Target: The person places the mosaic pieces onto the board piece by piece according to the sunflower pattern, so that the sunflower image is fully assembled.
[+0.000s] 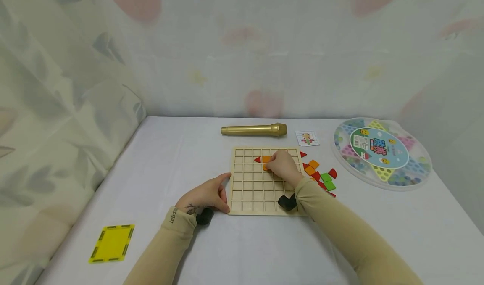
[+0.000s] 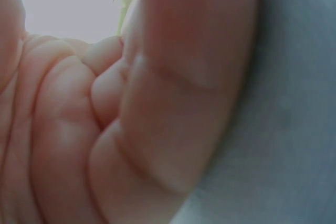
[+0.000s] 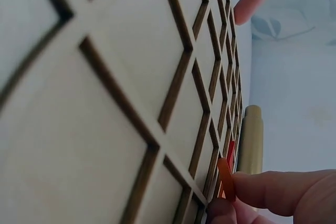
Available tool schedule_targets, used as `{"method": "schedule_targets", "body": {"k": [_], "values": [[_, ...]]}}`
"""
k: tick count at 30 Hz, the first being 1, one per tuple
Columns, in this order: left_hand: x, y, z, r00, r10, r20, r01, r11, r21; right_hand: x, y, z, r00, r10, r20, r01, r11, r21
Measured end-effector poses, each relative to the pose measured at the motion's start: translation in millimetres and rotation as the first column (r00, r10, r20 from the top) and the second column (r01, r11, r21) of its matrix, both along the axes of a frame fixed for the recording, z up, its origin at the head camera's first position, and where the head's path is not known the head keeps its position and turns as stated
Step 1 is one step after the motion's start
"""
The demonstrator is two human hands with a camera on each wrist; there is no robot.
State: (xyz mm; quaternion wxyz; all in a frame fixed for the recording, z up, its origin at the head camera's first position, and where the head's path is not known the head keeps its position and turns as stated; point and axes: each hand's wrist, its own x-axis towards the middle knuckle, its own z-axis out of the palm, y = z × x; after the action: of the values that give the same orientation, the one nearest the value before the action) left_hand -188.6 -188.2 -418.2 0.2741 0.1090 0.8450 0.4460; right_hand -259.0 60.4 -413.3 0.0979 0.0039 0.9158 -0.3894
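We could not tell home from studio: patterned curtains [image 1: 245, 58] closed in a white desk [image 1: 280, 251] bearing a game [image 1: 379, 148] and a mic [image 1: 249, 130].

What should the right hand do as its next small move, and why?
Probably press the orange piece flat onto the grid board: the right hand pinches it, and it looks tilted against the board. The left hand is at the board's left edge, perhaps steadying it.

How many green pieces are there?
2. Both lie right of the board: the far green piece, and the near green piece next to it, closer to the person. The right sleeve may hide more.
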Motion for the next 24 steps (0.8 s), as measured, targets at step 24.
{"method": "schedule_targets", "body": {"k": [24], "values": [[-1.2,-0.7,-2.4,1.0,0.017,0.004,-0.017,1.0,0.011,0.2,49,38.4,0.984,0.087,-0.154,-0.065,0.988,0.139]]}}
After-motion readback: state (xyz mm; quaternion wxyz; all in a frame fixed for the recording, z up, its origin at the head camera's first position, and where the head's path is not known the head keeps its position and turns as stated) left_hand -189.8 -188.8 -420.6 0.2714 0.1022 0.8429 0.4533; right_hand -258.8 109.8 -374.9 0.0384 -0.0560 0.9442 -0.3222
